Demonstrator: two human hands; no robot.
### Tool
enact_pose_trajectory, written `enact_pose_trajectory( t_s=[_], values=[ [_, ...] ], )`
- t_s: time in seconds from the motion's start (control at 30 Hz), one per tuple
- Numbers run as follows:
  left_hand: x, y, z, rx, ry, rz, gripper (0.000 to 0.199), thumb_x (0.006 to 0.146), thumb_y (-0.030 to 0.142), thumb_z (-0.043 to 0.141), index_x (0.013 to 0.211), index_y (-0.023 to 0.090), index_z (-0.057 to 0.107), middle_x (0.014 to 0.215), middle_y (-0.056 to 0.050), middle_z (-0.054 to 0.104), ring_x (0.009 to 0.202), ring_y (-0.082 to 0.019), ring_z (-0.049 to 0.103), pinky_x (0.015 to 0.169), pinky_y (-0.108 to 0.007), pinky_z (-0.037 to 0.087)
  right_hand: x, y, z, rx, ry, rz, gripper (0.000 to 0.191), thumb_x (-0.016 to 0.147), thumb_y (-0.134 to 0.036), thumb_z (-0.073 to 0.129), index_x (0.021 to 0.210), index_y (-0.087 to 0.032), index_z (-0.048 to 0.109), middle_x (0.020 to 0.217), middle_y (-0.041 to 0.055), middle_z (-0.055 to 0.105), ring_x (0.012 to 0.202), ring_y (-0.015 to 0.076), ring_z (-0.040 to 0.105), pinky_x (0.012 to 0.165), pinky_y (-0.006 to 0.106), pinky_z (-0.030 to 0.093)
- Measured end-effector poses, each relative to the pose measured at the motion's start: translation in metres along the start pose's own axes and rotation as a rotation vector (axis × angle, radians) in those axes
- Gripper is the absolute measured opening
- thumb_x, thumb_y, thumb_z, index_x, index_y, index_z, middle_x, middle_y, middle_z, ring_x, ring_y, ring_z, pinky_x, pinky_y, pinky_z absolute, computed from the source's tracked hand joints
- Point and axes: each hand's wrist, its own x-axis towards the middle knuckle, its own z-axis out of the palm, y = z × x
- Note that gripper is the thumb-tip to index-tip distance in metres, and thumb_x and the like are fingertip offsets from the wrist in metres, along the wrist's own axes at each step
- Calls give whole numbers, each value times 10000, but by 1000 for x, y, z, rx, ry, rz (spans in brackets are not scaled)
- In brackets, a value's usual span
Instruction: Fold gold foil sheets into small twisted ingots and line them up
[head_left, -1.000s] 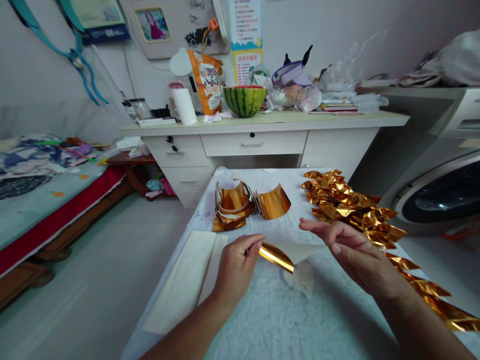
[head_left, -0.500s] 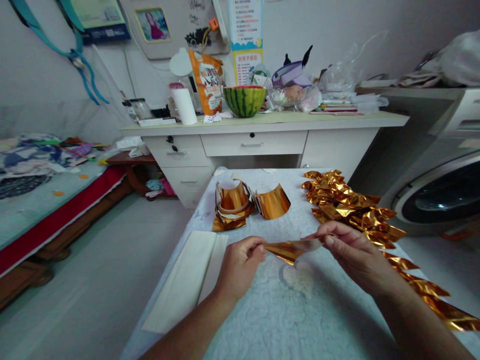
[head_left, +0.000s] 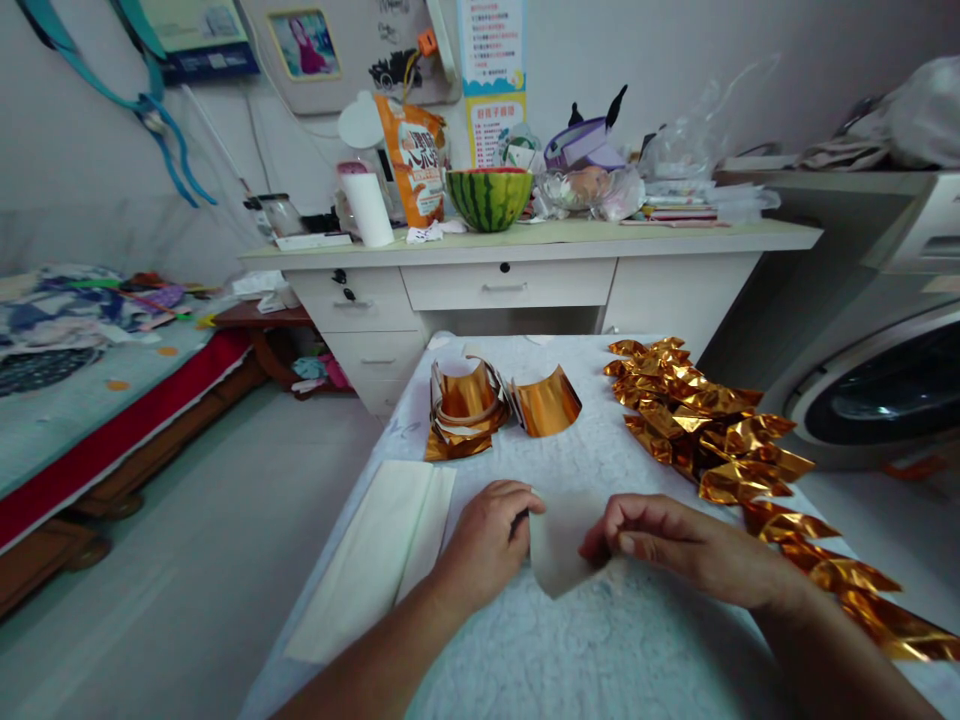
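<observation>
Over the cloth-covered table point(head_left: 517, 650), a small sheet of foil paper point(head_left: 556, 545) is held up, its pale greyish side showing. My left hand point(head_left: 484, 535) pinches its left edge between thumb and fingers. At its right edge, the fingers of my right hand point(head_left: 671, 545) are curled and closed on the paper, slightly blurred. Beyond my hands stand a curled stack of gold foil sheets point(head_left: 465, 395) and a smaller curled pile of gold foil point(head_left: 547, 403). Folded gold foil pieces point(head_left: 697, 425) lie heaped along the table's right side.
Pale folded paper point(head_left: 367, 555) lies left of my left arm. Behind the table is a white desk point(head_left: 510, 285) with a cut watermelon point(head_left: 490, 202) and an orange bag point(head_left: 415, 165). A bed point(head_left: 142, 370) stands left, a washing machine point(head_left: 900, 330) right.
The foil paper has turned from its gold side, folded to a point, to its pale side hanging down. My right hand has moved left and lower, closer to my left hand.
</observation>
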Motion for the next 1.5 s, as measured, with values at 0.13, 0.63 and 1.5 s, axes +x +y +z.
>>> enact_pose_trajectory(
  t_s=[0.13, 0.63, 1.5],
  values=[
    [-2, 1, -2, 26, 7, -19, 421, 668, -27, 430, 893, 203, 701, 1009, -40, 705, 1027, -205, 597, 955, -366, 456, 6, 10, 2, -8, 49, 7, 307, 923, -482, 559, 937, -195, 665, 910, 37, 681, 823, 165, 605, 764, 292, 474],
    [-1, 9, 0, 71, 51, -133, 91, 819, 253, 641, 741, 208, 656, 906, -25, 613, 958, -216, 545, 884, -362, 416, 30, 38, 19, -248, 443, 49, 103, 849, -266, 561, 769, -205, 584, 611, -44, 549, 539, 111, 478, 461, 203, 320],
    [9, 7, 8, 334, -56, -176, 130, 808, 101, 630, 889, 199, 605, 922, -26, 600, 942, -219, 550, 843, -335, 428, 35, 44, 11, -931, 624, 85, 155, 741, -228, 681, 896, -225, 668, 1035, 76, 593, 971, 283, 524, 844, 412, 424]
  ],
)
